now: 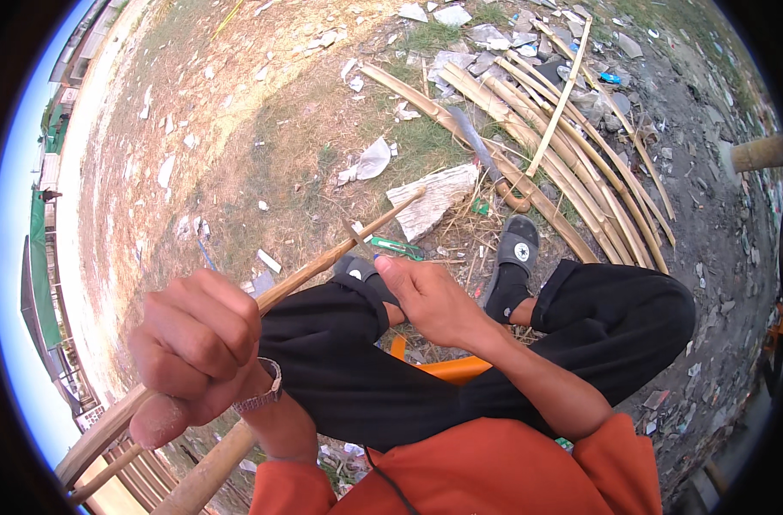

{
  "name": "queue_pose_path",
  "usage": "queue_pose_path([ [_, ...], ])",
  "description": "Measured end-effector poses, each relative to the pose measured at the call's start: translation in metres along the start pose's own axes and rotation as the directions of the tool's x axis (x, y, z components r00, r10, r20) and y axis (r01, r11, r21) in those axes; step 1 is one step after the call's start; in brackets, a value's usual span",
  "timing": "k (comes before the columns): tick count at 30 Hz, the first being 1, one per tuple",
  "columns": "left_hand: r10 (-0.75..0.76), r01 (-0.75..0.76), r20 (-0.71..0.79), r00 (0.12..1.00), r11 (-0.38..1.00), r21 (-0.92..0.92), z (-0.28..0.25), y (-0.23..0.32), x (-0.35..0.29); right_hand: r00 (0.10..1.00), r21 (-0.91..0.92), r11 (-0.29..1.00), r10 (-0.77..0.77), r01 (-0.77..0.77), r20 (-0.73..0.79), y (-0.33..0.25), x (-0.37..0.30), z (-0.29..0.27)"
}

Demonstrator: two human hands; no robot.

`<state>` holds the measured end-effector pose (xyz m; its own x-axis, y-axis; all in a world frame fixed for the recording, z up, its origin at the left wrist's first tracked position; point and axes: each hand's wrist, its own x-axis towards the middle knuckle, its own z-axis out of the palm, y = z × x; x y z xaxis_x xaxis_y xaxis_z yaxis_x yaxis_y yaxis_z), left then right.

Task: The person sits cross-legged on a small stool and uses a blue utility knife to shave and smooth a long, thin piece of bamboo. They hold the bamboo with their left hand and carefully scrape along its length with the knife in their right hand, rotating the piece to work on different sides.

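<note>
My left hand [198, 348] is wrapped round a long wooden stick [301, 279], which slants from the lower left up to a narrow tip in front of me. My right hand [434, 300] is closed beside the stick, its thumb stretched along a small knife [355, 232]. The thin blade lies across the stick near its tapered end; the handle is mostly hidden in my fingers. Beyond the tip lies a pale, rough slab [434, 197]. A green strip-like object [397, 249] is on the ground under the stick.
Split bamboo strips [563, 163] lie in a pile at the front right. On them rests a long blade with a curved wooden handle [510, 197]. My sandalled feet [516, 249] stand near the slab. Rubble covers the right side. A round pole [761, 154] juts in there.
</note>
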<state>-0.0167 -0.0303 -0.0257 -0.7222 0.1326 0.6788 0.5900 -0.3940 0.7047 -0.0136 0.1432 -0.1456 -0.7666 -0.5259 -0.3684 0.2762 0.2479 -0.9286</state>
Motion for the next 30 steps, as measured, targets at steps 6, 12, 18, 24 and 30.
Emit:
queue_pose_path([
  [6,0.021,-0.021,-0.002,1.000,1.000,0.010,0.003,-0.003,0.002,0.997,0.011,1.000,0.013,-0.012,-0.073,0.024,0.006,0.002],
  [12,-0.005,0.003,0.047,0.999,0.999,0.034,-0.004,0.002,0.001,0.995,-0.063,0.997,0.032,-0.038,-0.096,0.033,0.016,0.000],
  [18,-0.005,0.005,0.078,0.997,1.000,0.005,0.003,-0.001,0.000,0.993,0.095,0.989,-0.114,0.117,-0.037,-0.009,-0.015,0.013],
  [24,-0.013,0.016,0.116,0.993,1.000,-0.025,-0.004,0.002,0.002,0.987,-0.106,0.988,-0.126,0.115,-0.096,0.011,0.005,0.007],
  [30,0.031,-0.036,0.120,0.992,0.998,0.045,0.011,-0.001,0.000,0.988,-0.029,0.999,-0.038,0.034,-0.147,0.037,-0.001,0.010],
])
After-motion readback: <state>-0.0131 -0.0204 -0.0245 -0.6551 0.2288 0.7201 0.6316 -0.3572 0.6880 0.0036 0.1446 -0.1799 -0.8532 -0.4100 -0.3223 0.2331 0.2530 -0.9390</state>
